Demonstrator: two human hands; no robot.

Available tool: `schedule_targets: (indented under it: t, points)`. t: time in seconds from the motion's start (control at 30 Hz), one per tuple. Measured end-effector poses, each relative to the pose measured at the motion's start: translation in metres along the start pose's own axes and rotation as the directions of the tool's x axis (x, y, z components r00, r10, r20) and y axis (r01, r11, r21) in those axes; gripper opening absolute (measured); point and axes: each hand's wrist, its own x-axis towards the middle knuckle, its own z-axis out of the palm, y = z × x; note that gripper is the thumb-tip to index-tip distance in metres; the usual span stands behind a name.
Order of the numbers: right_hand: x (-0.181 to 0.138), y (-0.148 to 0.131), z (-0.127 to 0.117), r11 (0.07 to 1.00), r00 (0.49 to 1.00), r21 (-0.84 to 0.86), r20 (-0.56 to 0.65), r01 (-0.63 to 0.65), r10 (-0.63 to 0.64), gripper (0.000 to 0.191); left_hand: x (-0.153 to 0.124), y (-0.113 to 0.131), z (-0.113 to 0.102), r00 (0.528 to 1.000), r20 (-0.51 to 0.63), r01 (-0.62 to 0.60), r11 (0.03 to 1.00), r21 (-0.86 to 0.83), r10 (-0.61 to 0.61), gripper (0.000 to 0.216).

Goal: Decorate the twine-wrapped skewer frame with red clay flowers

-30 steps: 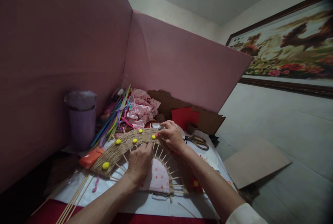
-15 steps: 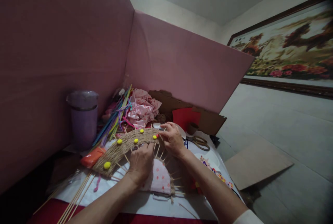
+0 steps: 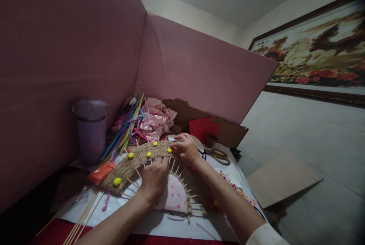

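A half-round piece woven from jute twine [image 3: 134, 161] over wooden sticks lies flat on the table, with several yellow balls [image 3: 116, 181] stuck along its arc. A pink dotted fabric half-circle [image 3: 174, 196] fills its middle. My left hand [image 3: 154, 178] rests palm down on the inner sticks, with its fingers curled against the twine band. My right hand [image 3: 186, 149] pinches at the top of the arc, just right of one yellow ball [image 3: 169, 150]. What its fingertips hold is too small to name.
Pink boards [image 3: 199, 66] wall the desk at the back and left. A purple lidded cup [image 3: 90, 131] stands left, beside an orange packet [image 3: 100, 172], coloured straws [image 3: 122, 131] and crumpled pink cloth [image 3: 155, 119]. Scissors [image 3: 216, 155] lie right of my hands. Bare sticks [image 3: 82, 216] run to the front edge.
My right hand has shifted slightly along the top of the arc. The left hand stays pressed on the piece.
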Motion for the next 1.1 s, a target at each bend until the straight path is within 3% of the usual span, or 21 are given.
schedule_targets:
  t: [0.27, 0.37, 0.57, 0.67, 0.77, 0.87, 0.97, 1.1]
  points:
    - [0.002, 0.0, -0.006, 0.999, 1.0, 0.042, -0.022, -0.006, 0.006, 0.014, 0.0, 0.001, -0.003, 1.0, 0.008, -0.015, 1.0, -0.015, 0.016, 0.024]
    - [-0.002, -0.004, -0.024, 0.992, 0.988, 0.118, -0.146, -0.037, 0.054, 0.023, 0.001, -0.002, -0.003, 1.0, 0.018, -0.011, 1.0, -0.019, 0.012, 0.024]
    - [-0.033, -0.04, -0.058, 0.934, 0.877, 0.328, -0.398, -0.139, 0.27, 0.011, 0.007, -0.006, -0.01, 0.994, -0.089, 0.042, 0.985, -0.167, -0.058, 0.029]
    - [-0.057, -0.067, -0.054, 0.898, 0.868, 0.408, -0.372, -0.164, 0.327, 0.012, 0.009, -0.002, -0.015, 0.989, -0.098, 0.052, 0.876, -0.48, -0.112, 0.028]
    - [-0.08, -0.089, -0.042, 0.918, 0.895, 0.362, -0.339, -0.162, 0.291, 0.009, 0.006, 0.008, -0.018, 0.998, 0.013, 0.051, 0.603, -0.796, -0.067, 0.025]
    - [-0.097, -0.098, -0.03, 0.931, 0.87, 0.322, -0.395, -0.171, 0.296, 0.014, 0.0, 0.018, -0.02, 0.994, 0.112, 0.096, 0.406, -0.909, 0.016, 0.026]
    - [-0.107, -0.098, -0.023, 0.927, 0.889, 0.325, -0.346, -0.187, 0.301, 0.023, -0.007, 0.025, -0.026, 0.987, 0.137, 0.098, 0.354, -0.93, 0.087, 0.031]
    - [-0.111, -0.096, -0.019, 0.914, 0.909, 0.369, -0.301, -0.168, 0.288, 0.027, -0.012, 0.031, -0.031, 0.979, 0.132, 0.056, 0.417, -0.907, 0.157, 0.034]
